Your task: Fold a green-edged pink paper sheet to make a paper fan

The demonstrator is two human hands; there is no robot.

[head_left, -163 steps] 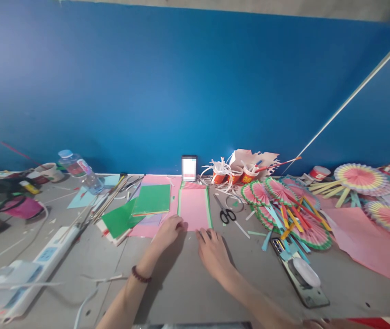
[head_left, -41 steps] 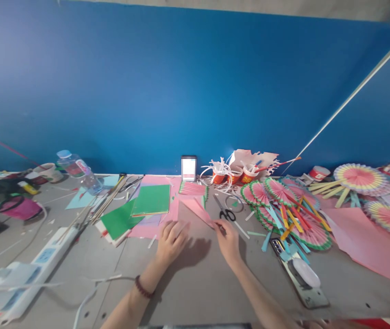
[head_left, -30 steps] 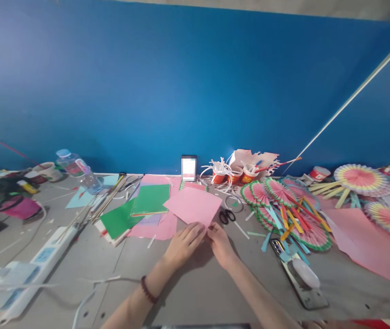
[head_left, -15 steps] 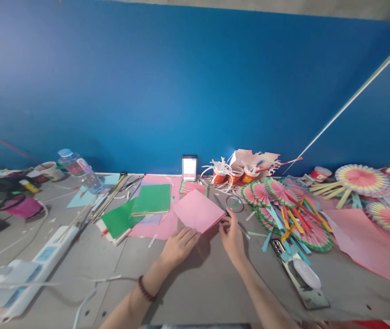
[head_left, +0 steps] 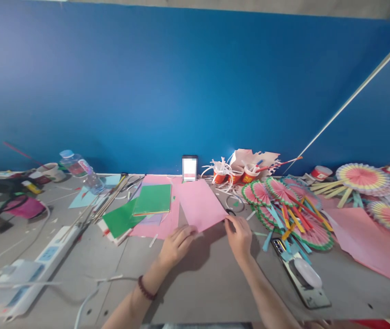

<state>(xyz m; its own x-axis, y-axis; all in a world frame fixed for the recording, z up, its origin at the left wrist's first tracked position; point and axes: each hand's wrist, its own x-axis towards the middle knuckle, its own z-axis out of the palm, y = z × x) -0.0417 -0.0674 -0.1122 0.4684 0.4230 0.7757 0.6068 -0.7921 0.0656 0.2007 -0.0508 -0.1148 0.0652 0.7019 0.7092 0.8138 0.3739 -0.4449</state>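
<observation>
A sheet of pink paper (head_left: 202, 204) is held by its near edge, slightly raised over the grey table. At its near left corner, my left hand (head_left: 177, 243) pinches the paper between thumb and fingers. My right hand (head_left: 239, 234) grips the near right corner the same way. Just beyond the right fingertips lie scissors (head_left: 234, 204), partly hidden by the paper. Left of the sheet is a stack of green paper (head_left: 152, 199) on a larger pink sheet (head_left: 171, 226).
Pleated paper fans (head_left: 284, 192) and a phone (head_left: 301, 274) with a white mouse (head_left: 307, 273) lie to the right. Red cups (head_left: 250, 172) and a small screen (head_left: 190, 168) stand at the back. A power strip (head_left: 40, 269), thin sticks (head_left: 111, 196) and a water bottle (head_left: 81, 170) are on the left.
The pink paper has gone from a diamond-like outline to a longer sheet reaching farther back, covering the striped pleated piece. My right hand has shifted slightly right, my left hand slightly left.
</observation>
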